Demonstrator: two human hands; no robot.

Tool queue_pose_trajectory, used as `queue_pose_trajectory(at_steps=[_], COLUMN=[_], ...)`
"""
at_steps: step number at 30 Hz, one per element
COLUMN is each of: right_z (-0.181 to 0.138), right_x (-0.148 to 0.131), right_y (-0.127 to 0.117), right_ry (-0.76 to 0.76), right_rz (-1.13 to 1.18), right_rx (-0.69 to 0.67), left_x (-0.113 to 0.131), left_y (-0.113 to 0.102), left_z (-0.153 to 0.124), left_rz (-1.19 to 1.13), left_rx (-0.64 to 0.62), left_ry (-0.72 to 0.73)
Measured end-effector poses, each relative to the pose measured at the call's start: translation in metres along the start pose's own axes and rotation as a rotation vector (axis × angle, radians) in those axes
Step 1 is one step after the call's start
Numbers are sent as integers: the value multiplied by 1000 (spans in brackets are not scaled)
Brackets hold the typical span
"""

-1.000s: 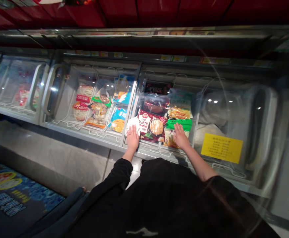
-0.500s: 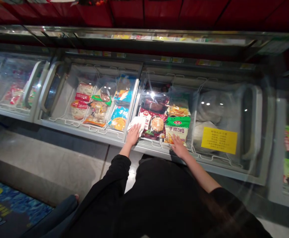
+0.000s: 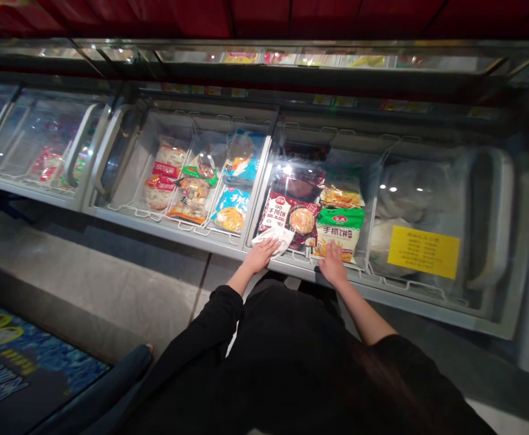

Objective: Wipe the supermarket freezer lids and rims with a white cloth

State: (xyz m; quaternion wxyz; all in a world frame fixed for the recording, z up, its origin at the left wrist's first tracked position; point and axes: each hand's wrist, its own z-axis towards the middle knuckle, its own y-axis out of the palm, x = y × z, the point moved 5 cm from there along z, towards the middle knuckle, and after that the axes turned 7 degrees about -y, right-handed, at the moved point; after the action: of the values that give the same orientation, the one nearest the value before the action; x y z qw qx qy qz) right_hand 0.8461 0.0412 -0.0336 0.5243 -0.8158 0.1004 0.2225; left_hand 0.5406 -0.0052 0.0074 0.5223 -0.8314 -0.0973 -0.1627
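My left hand presses a white cloth flat against the sliding glass lid of a chest freezer, near its front edge. Its fingers lie stretched over the cloth. My right hand rests flat on the same glass a little to the right, fingers spread, above a green and yellow frozen food pack. Under the glass beside the cloth lies a red and white pack.
The freezer frame runs along the front. Another glass lid to the left covers several food packs. A yellow notice is stuck at the right. A blue printed cabinet top stands at lower left.
My left hand has slid the cloth toward the front edge of the glass and slightly right. My right hand has drawn back toward the front edge too. The view shifted.
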Motion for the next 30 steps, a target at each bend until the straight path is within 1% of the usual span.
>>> queue_pose_trajectory(at_steps=[2, 3, 4, 5, 7, 9, 10, 12, 14, 15, 16, 18, 21, 23, 24, 25, 27, 28, 30], right_z=[-2, -2, -2, -1, 2, 5, 6, 6, 4, 3, 1, -1, -4, -4, -4, -4, -3, -3, -1], right_x=[1, 1, 1, 0, -2, -4, -5, -6, -5, -4, -3, -1, 0, 0, 1, 1, 2, 4, 8], right_y=[-2, -3, -3, -2, 0, 3, 4, 5, 4, 3, 2, 0, -3, -5, -6, -7, -11, -14, -19], right_ry=[-6, -8, -6, -2, 12, 21, 20, 5, -21, -35, -47, -66, -91, -107, -113, -120, -134, -143, -161], right_rz=[5, 8, 12, 15, 23, 33, 37, 46, 53, 55, 57, 59, 66, 74, 78, 83, 97, 106, 126], right_rx=[9, 13, 18, 23, 35, 44, 46, 41, 29, 21, 13, -4, -25, -37, -45, -53, -70, -78, -88], left_x=[-25, -34, -38, -37, -22, 7, 23, 52, 67, 68, 65, 48, 16, 6, 6, 11, 32, 47, 80], left_y=[-14, -18, -20, -19, -10, 6, 14, 27, 32, 31, 28, 18, 3, -2, -1, 1, 10, 17, 30], left_z=[2, 4, 4, 5, 5, 6, 8, 14, 20, 23, 25, 29, 27, 25, 24, 25, 29, 32, 40], left_rz=[3, 5, 7, 10, 18, 21, 20, 10, -3, -9, -14, -20, -22, -22, -24, -26, -33, -37, -46], left_rx=[26, 46, 66, 85, 117, 126, 115, 67, 13, -5, -11, 13, 111, 174, 197, 211, 217, 208, 168], left_ry=[-48, -86, -128, -173, -252, -279, -256, -146, -22, 19, 35, -13, -224, -361, -410, -443, -449, -422, -314])
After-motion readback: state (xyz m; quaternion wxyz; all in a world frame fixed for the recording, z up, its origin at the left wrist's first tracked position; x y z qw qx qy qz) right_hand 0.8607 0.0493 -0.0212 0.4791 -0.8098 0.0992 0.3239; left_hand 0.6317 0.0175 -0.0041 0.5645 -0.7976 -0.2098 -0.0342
